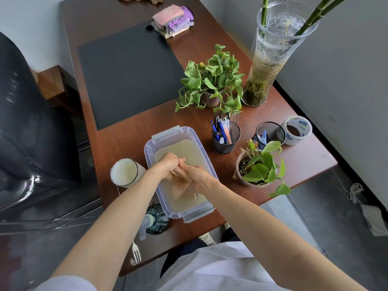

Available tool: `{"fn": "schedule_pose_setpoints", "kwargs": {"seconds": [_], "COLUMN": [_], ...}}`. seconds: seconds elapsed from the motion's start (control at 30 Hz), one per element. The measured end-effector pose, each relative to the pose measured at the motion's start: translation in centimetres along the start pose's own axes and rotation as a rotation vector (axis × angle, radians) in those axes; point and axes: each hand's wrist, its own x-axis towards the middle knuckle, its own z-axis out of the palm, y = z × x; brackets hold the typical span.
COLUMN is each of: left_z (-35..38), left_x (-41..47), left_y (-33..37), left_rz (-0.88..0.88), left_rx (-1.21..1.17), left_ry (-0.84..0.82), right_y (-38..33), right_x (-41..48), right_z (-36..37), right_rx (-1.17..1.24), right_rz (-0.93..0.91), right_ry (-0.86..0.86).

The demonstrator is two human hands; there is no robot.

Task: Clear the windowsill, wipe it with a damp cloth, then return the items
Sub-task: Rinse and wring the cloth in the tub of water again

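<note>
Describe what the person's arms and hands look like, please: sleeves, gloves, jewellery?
Both forearms are bare past the elbow. The left hand and right hand wear no gloves, and no watch, bracelet or ring shows. A pale whitish short sleeve covers the left upper arm; no right sleeve is in view.

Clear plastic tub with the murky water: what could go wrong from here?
1. The left hand and right hand wring the tan textured cloth low over the clear plastic tub. A hard twist could splash murky water onto the brown wooden desk.
2. The left forearm passes close to the glass cup of pale liquid, and pulling back could tip it.
3. The tub sits near the desk's front edge, so a nudge might slop water over.
</note>
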Motion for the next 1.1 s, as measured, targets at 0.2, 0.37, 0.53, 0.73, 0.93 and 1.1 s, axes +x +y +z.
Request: {"fn": "schedule_pose_setpoints", "kwargs": {"seconds": [0.2, 0.37, 0.53, 0.73, 0.93, 1.1], "left_z": [0.0, -1.7, -1.7, -0.1, -1.1, -2.4], "left_x": [0.7, 0.7, 1.4, 1.1, 2.4, 1.7], "left_y": [0.1, 0.5, 1.0, 0.8, 0.9, 1.1], "left_rz": [0.005, 0.036, 0.06, 0.113, 0.14, 0.117], "left_rx": [-0.051, -0.028, 0.121, 0.203, 0.016, 0.02], "left_ry": [0.085, -0.052, 0.093, 0.217, 0.291, 0.057], "right_y": [-0.1, 0.5, 0.3, 0.6, 0.8, 1.0], "right_x": [0.4, 0.9, 1.5, 1.8, 1.6, 1.7], "right_z": [-0.2, -0.4, 0.0, -0.4, -0.4, -0.2], "right_rx": [0.126, -0.015, -0.016, -0.099, -0.192, -0.13], "right_rz": [0.101, 0.012, 0.013, 0.075, 0.013, 0.046], "right_ry": [0.116, 0.094, 0.135, 0.117, 0.09, 0.048]}}
